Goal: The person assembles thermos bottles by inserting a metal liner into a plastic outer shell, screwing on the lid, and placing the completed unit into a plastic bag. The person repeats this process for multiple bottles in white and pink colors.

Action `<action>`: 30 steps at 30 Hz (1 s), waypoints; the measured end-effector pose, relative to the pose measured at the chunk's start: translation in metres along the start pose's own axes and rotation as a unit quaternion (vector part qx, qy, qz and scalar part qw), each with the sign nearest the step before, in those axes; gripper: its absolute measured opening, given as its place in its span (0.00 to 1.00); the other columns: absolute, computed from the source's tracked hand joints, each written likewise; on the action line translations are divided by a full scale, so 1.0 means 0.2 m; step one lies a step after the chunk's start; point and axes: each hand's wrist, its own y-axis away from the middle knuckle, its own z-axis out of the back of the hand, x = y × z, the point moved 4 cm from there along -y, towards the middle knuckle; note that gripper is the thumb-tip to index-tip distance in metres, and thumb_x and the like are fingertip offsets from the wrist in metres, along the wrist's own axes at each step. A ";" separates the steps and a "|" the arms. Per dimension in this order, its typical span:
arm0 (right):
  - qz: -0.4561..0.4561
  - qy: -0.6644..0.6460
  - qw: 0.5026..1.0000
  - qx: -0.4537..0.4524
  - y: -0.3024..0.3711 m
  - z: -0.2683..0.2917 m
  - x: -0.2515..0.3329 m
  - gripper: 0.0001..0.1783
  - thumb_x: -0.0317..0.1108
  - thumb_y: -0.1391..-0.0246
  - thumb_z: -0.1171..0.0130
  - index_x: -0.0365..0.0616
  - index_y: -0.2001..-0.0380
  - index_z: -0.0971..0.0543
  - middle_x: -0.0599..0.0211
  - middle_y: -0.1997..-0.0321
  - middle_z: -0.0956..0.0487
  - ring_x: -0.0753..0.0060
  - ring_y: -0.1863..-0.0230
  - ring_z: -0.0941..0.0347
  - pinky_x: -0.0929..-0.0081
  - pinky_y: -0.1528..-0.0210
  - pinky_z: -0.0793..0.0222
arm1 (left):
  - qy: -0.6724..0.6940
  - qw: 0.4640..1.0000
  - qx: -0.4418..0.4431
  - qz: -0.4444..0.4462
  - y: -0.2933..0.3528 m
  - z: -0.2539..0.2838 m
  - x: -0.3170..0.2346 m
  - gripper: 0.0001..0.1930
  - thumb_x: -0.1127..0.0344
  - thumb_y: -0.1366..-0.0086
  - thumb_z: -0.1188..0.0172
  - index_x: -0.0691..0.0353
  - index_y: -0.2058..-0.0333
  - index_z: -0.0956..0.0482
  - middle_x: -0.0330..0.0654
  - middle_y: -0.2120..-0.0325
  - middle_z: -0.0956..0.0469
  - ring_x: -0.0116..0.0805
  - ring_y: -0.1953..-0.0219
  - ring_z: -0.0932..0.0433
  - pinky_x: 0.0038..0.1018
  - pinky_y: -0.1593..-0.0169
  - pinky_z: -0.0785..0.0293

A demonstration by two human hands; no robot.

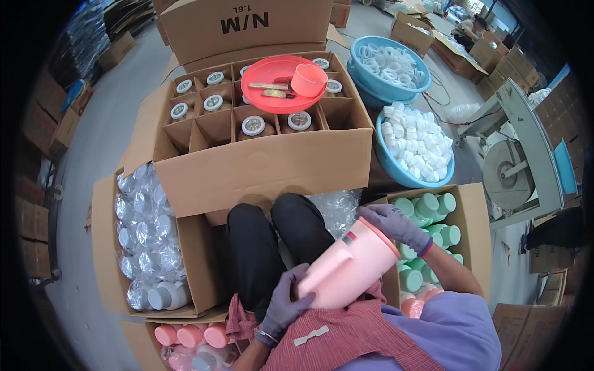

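A pink plastic jug [346, 266] with a moulded handle and a redder rim lies tilted across my lap. My left hand [286, 304], in a grey-purple glove, grips its lower end with the thumb along the side. At the upper end, my right hand [395, 227], gloved alike, curls its fingers over the rim; the jug's opening is turned away. Right beside that hand, a carton holds green-capped containers [427, 205] and some pink ones [413, 304].
Ahead stands a divided carton [266, 162] of lidded jars, bearing a red tray [260, 68] with a pink cup and small tools. Blue basins hold clear rings [396, 60] and white caps [416, 142]. Plastic-wrapped bottles [145, 238] fill the left carton; pink-capped ones [189, 336] stand lower left.
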 end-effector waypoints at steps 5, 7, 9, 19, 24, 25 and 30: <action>-0.001 -0.261 0.957 -0.129 -0.06 0.00 0.17 0.22 0.43 0.32 0.55 0.38 0.52 0.19 0.59 0.51 0.20 0.60 0.43 0.29 0.69 0.44 0.31 | 0.100 0.982 -0.014 0.159 -0.27 0.01 0.02 0.17 0.62 0.30 0.43 0.71 0.52 0.19 0.40 0.63 0.16 0.26 0.62 0.20 0.24 0.56 0.23; -0.149 -0.506 0.845 -0.088 -0.07 -0.06 0.08 0.29 0.52 0.32 0.55 0.34 0.52 0.20 0.57 0.54 0.19 0.61 0.51 0.23 0.67 0.46 0.27 | -0.164 0.976 -0.045 -0.134 -0.30 0.04 -0.20 0.15 0.70 0.40 0.42 0.64 0.55 0.17 0.42 0.60 0.16 0.37 0.57 0.18 0.34 0.46 0.25; -0.334 -0.741 0.580 -0.053 0.01 -0.24 -0.08 0.40 0.64 0.35 0.53 0.29 0.52 0.22 0.53 0.59 0.17 0.59 0.60 0.18 0.62 0.50 0.23 | -0.420 0.837 -0.001 -0.350 -0.26 -0.13 -0.58 0.18 0.71 0.52 0.43 0.59 0.59 0.16 0.44 0.56 0.17 0.47 0.49 0.21 0.45 0.35 0.35; -0.224 -0.661 0.714 -0.063 -0.08 -0.13 0.00 0.31 0.59 0.33 0.53 0.38 0.51 0.26 0.65 0.51 0.25 0.76 0.53 0.26 0.75 0.47 0.28 | -0.424 0.837 -0.028 -0.345 -0.34 -0.09 -0.63 0.14 0.72 0.47 0.42 0.61 0.61 0.16 0.45 0.58 0.16 0.44 0.50 0.19 0.41 0.40 0.30; -0.171 -0.647 0.742 -0.038 -0.15 -0.11 0.07 0.32 0.57 0.34 0.52 0.38 0.44 0.30 0.64 0.49 0.26 0.73 0.48 0.29 0.72 0.42 0.32 | -0.106 0.991 -0.081 -0.018 -0.38 0.16 -0.42 0.10 0.71 0.37 0.43 0.66 0.59 0.17 0.42 0.61 0.15 0.31 0.59 0.17 0.29 0.51 0.22; -0.074 -0.576 0.812 -0.059 -0.16 -0.03 0.16 0.30 0.55 0.34 0.52 0.38 0.43 0.31 0.64 0.48 0.26 0.73 0.47 0.30 0.72 0.40 0.34 | 0.030 0.996 -0.079 0.041 -0.38 0.14 -0.39 0.12 0.68 0.32 0.45 0.70 0.58 0.17 0.42 0.63 0.15 0.24 0.62 0.19 0.22 0.57 0.22; -0.157 -0.656 0.737 -0.030 -0.26 -0.19 -0.12 0.24 0.41 0.32 0.54 0.39 0.39 0.33 0.63 0.42 0.29 0.72 0.38 0.35 0.77 0.35 0.41 | -0.323 0.891 -0.128 -0.293 -0.32 -0.06 -0.56 0.15 0.79 0.46 0.44 0.65 0.59 0.17 0.49 0.57 0.17 0.48 0.50 0.20 0.37 0.42 0.26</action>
